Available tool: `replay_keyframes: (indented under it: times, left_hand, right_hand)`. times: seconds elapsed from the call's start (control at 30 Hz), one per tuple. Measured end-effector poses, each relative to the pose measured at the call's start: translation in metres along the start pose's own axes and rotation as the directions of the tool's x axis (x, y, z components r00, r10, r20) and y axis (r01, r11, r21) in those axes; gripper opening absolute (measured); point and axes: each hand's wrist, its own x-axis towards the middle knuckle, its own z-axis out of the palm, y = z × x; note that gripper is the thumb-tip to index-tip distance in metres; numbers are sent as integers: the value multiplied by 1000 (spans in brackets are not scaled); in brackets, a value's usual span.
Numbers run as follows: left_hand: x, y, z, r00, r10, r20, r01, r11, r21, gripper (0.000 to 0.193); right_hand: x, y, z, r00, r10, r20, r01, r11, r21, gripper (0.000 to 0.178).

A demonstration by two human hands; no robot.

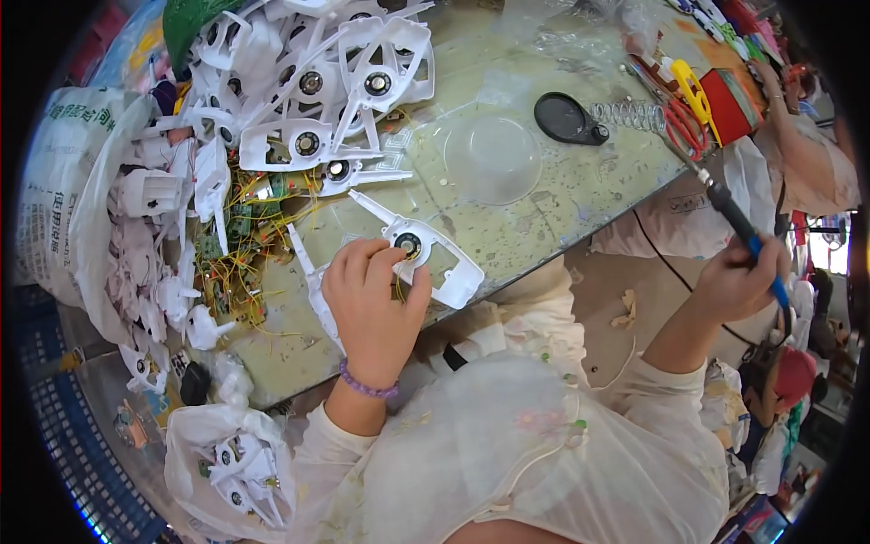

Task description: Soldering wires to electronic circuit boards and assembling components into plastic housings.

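Note:
On the table in front of me lies a white plastic housing (460,283) with a round black-and-silver speaker (408,245) set in it. My left hand (373,295), a purple bead bracelet on its wrist, is closed in a pinch at the speaker's lower edge. Thin yellow wire shows at its fingertips and below them. Off to the right, my right hand (745,283) grips the blue-and-black handle of a soldering iron (725,201). The iron's metal tip points up and left, near the coiled spring of a black iron stand (564,118). Another white plastic piece (313,281) lies beside my left hand.
White housings with speakers (335,82) are heaped at the far left. Green circuit boards with tangled yellow wires (245,236) lie nearer. A clear round dish (494,159) stands mid-table. Bags of parts (227,462) sit at left. Yellow-handled tool (693,91) and another person's arm (807,136) are at right.

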Motion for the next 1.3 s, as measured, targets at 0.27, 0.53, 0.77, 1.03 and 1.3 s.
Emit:
replay_keyframes:
  times: [0.27,0.53,0.77,1.03,1.3]
  left_hand:
    - [-17,-7,-27,995,-36,-89,32,998,-48,26]
    - [-49,-23,-34,983,-89,-158,71,990,-120,18]
    - [-51,-17,-46,998,-15,-59,12,999,-41,20]
    - [-49,-9,-25,990,-83,-116,102,979,175,19]
    - [-40,-10,-36,992,-64,-108,73,994,81,10]
  right_hand:
    - [39,-13,76,473,619,627,-869,208,449,23]
    - [-9,-66,79,473,649,596,-841,129,526,20]
    - [-21,-183,11,770,-176,613,-442,544,713,16]
    - [-19,-199,26,339,-255,906,-752,506,424,18]
    - [-29,-197,23,230,-226,946,-958,-222,180,19]
